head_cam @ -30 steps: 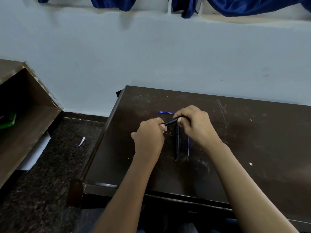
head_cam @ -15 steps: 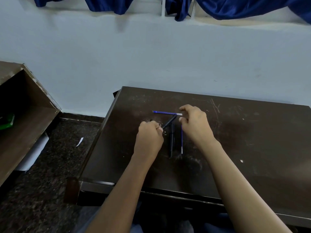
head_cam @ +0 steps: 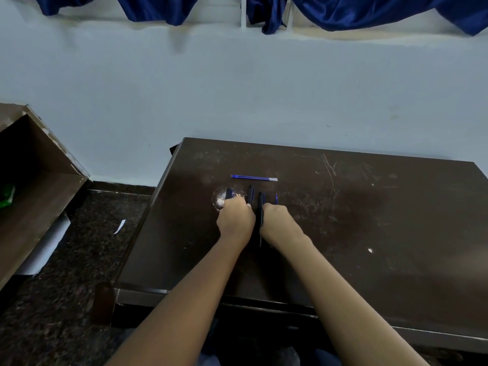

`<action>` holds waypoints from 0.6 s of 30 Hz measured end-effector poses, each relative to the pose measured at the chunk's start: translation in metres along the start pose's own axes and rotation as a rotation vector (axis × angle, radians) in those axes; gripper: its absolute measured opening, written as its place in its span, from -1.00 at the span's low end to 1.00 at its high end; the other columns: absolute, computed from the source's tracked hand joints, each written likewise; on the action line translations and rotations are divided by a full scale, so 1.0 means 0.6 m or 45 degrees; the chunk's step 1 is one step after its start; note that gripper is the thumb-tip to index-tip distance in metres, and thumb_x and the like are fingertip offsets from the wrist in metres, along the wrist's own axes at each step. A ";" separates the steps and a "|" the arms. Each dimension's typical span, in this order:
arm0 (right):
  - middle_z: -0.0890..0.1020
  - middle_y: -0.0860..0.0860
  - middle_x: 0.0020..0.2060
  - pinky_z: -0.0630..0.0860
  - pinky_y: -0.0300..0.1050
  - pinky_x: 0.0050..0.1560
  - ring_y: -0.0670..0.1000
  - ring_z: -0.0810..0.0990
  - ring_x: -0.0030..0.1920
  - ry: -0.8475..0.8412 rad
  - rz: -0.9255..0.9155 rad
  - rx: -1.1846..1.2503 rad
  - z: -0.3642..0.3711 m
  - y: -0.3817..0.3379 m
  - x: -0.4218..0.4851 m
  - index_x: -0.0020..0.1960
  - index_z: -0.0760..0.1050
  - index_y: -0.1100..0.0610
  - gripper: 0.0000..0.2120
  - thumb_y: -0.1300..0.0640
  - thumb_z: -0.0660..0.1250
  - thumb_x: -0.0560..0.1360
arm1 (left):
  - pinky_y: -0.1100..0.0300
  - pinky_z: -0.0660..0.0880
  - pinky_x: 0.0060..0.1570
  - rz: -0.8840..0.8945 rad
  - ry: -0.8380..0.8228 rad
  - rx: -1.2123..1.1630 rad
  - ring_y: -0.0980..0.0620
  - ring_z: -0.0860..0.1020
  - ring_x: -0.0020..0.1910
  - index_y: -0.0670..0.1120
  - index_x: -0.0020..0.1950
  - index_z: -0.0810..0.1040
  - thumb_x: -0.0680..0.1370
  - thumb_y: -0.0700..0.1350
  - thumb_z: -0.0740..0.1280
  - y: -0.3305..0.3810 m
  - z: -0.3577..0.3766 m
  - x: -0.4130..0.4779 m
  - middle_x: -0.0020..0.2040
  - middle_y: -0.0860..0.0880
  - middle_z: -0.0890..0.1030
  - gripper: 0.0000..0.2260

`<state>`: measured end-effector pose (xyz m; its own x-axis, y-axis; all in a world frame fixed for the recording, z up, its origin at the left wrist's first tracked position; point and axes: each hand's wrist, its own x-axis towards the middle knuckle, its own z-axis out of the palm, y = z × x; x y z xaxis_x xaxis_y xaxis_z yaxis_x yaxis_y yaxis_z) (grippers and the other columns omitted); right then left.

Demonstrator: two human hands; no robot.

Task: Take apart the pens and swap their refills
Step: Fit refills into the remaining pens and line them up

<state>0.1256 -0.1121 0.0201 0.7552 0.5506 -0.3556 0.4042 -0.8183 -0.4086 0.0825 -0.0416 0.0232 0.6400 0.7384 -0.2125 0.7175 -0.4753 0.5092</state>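
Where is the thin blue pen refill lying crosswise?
Head view: the blue refill lies on the dark wooden table, left of centre, beyond the black pen barrels, left hand and right hand.

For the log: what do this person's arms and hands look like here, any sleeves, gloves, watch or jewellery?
Both arms are bare: the left forearm and right forearm show no sleeve down to the picture's bottom edge. The left hand and right hand wear no gloves. No watch, bracelet or ring shows on the wrists or the backs of the hands. The fingers are mostly hidden, so rings there cannot be ruled out.
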 end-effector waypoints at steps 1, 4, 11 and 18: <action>0.50 0.22 0.15 0.52 0.01 0.05 0.21 0.55 0.12 0.014 -0.008 -0.014 0.005 -0.002 -0.001 0.23 0.40 0.28 -0.72 0.30 0.21 0.52 | 0.01 0.50 -0.01 0.011 0.000 0.004 -0.22 0.58 0.08 -0.23 0.10 0.57 0.60 -0.10 0.21 0.000 0.005 0.003 0.09 -0.21 0.58 -0.75; 0.44 0.21 0.18 0.48 0.02 0.11 0.21 0.51 0.16 0.072 -0.046 -0.028 0.021 -0.002 -0.001 0.28 0.35 0.29 -0.72 0.26 0.16 0.58 | 0.02 0.49 -0.04 0.074 -0.018 0.005 -0.21 0.59 0.07 -0.22 0.09 0.58 0.60 -0.09 0.21 -0.001 0.018 0.011 0.07 -0.20 0.60 -0.75; 0.46 0.21 0.19 0.49 -0.04 0.05 0.18 0.56 0.13 0.052 -0.054 0.025 0.033 0.005 0.005 0.33 0.30 0.27 -0.69 0.25 0.15 0.60 | 0.04 0.48 -0.08 0.187 0.027 0.085 -0.18 0.60 0.06 -0.19 0.12 0.54 0.61 -0.10 0.20 -0.009 0.033 0.018 0.07 -0.18 0.60 -0.78; 0.48 0.22 0.15 0.45 -0.07 -0.06 0.21 0.56 0.09 0.056 -0.057 0.095 0.035 0.008 0.008 0.25 0.33 0.27 -0.75 0.27 0.14 0.59 | 0.11 0.38 -0.21 0.196 0.090 0.199 -0.14 0.60 0.00 -0.13 0.10 0.54 0.60 -0.08 0.17 -0.018 0.041 0.027 0.01 -0.13 0.62 -0.78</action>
<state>0.1203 -0.1097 -0.0013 0.7597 0.5772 -0.2994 0.3996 -0.7777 -0.4853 0.0918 -0.0364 -0.0065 0.7285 0.6803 -0.0805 0.6500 -0.6493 0.3948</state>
